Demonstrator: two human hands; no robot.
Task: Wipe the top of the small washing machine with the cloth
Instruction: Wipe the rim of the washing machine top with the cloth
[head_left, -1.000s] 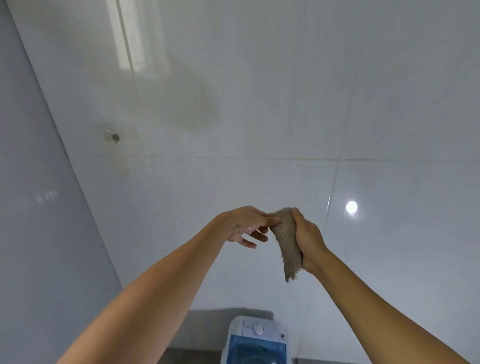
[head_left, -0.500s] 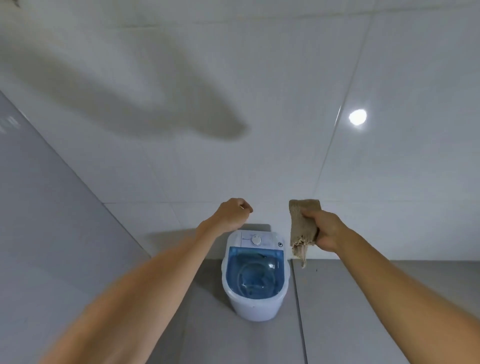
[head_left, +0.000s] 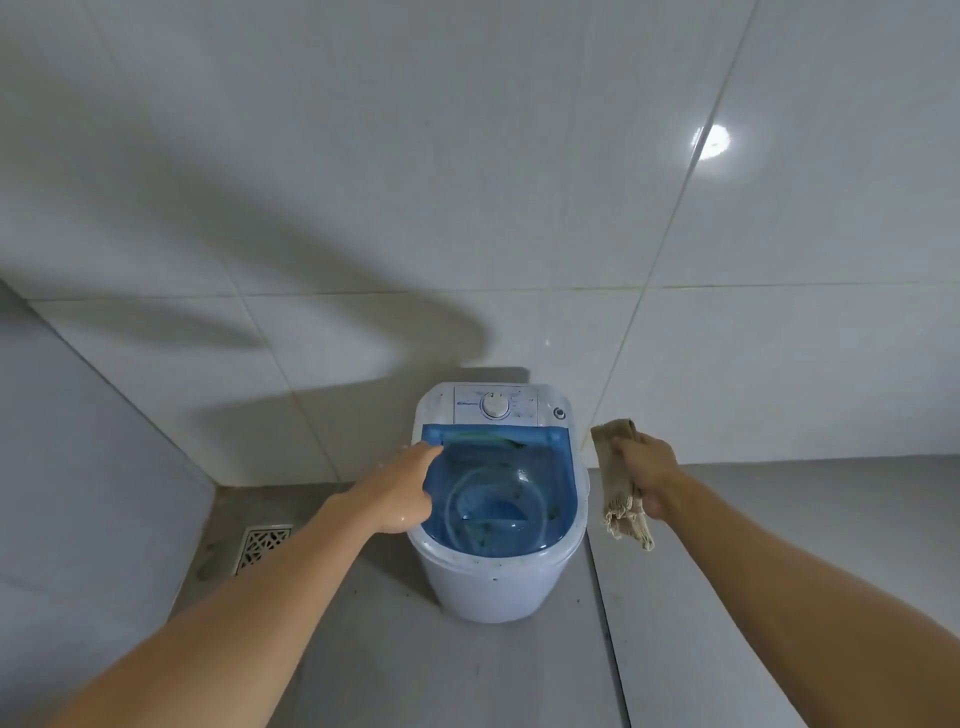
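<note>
Washing machine (head_left: 498, 519): stands on the grey floor against the tiled wall; the blue translucent lid (head_left: 498, 488) is closed.
Cloth (head_left: 621, 486): is held bunched, just right of the machine, apart from it.
Right hand (head_left: 647, 475): fingers are curled tight around the cloth.
Left hand (head_left: 402, 491): is extended over the lid's left edge, fingers together; contact cannot be told.
Step in hand: the cloth is to be brought onto the top.
Method: the cloth is best flattened under the palm, and the dial (head_left: 496, 406) is skirted.

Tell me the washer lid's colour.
Translucent blue lid, on a white body; the head view shows it.
</note>
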